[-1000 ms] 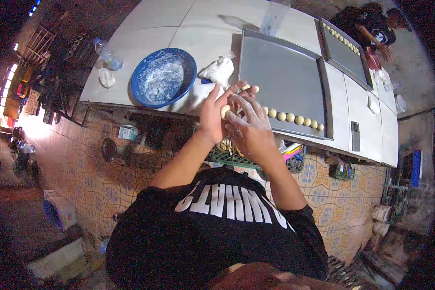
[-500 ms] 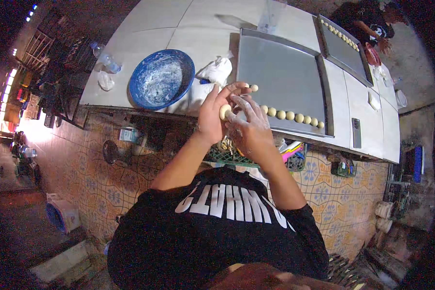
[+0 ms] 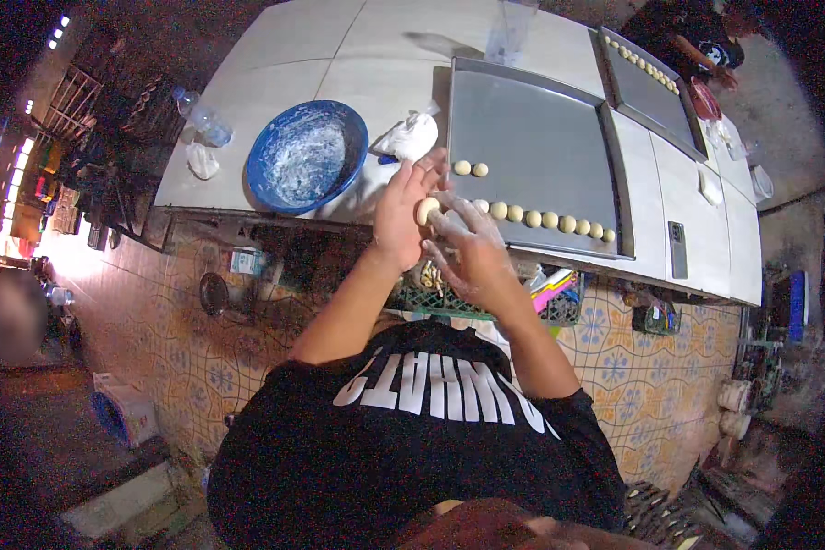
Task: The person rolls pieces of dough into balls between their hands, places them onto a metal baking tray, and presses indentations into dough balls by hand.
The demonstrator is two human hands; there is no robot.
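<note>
A pale dough ball (image 3: 427, 211) rests against the palm of my left hand (image 3: 398, 218), whose fingers stretch up toward the tray. My right hand (image 3: 475, 252), dusted with white flour, reaches in from the right with its fingertips against the ball. Just beyond both hands lies a large grey metal tray (image 3: 532, 119). Along its near edge runs a row of several dough balls (image 3: 550, 220), partly hidden at the left end by my right fingers. Two more dough balls (image 3: 472, 169) sit near the tray's left side.
Left of the tray stand a blue basin (image 3: 264, 137) with white flour inside and a white plastic bag (image 3: 412, 137). A second tray (image 3: 651, 92) with dough balls lies at the far right, near another person (image 3: 706, 55). Under the table edge is a green crate (image 3: 449, 307).
My right fingers have shifted slightly lower and spread, while my left fingers have straightened upward. Both dough balls at the tray's left side now show clearly. The other person's arms have moved.
</note>
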